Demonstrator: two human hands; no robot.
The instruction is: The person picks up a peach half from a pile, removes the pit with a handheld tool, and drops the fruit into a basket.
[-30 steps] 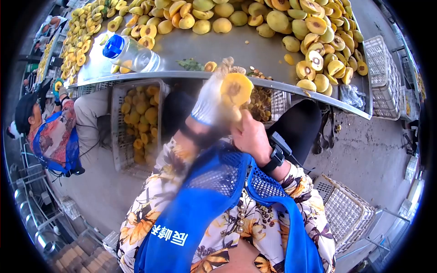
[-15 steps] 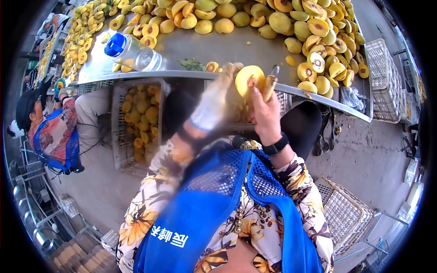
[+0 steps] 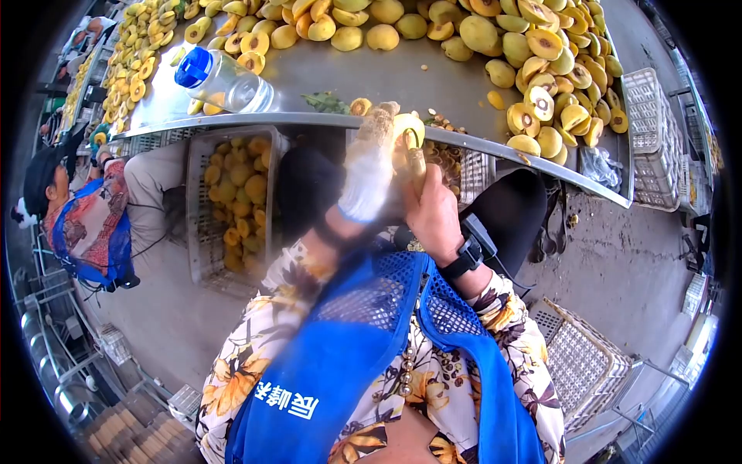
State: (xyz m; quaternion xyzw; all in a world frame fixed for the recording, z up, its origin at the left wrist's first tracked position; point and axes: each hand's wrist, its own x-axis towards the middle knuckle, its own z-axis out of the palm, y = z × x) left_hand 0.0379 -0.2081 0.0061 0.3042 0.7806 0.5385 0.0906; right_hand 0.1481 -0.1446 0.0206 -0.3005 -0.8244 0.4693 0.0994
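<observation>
My left hand [image 3: 366, 166], in a white glove with a stained yellowish finger area, is closed around a yellow peach half [image 3: 412, 126] just over the table's near edge. Bare apart from a black wrist strap, my right hand [image 3: 434, 213] grips the wooden handle of a pitting tool [image 3: 416, 166]. The tool's top end is against the peach half; its metal tip is largely hidden by the fruit. Below the table edge, pits and scraps [image 3: 448, 158] lie in a crate partly covered by my hands.
On the metal table [image 3: 363, 73] are heaped peaches and halves [image 3: 541, 100], a blue-capped bottle [image 3: 224, 81] and a leaf [image 3: 325, 102]. A crate of peaches [image 3: 232, 201] stands at left, near a seated person [image 3: 93, 224]. Crates [image 3: 583, 359] stand at right.
My right hand has shifted left and lower, bringing the tool against the peach half. The half has turned from facing me to nearly edge-on.
</observation>
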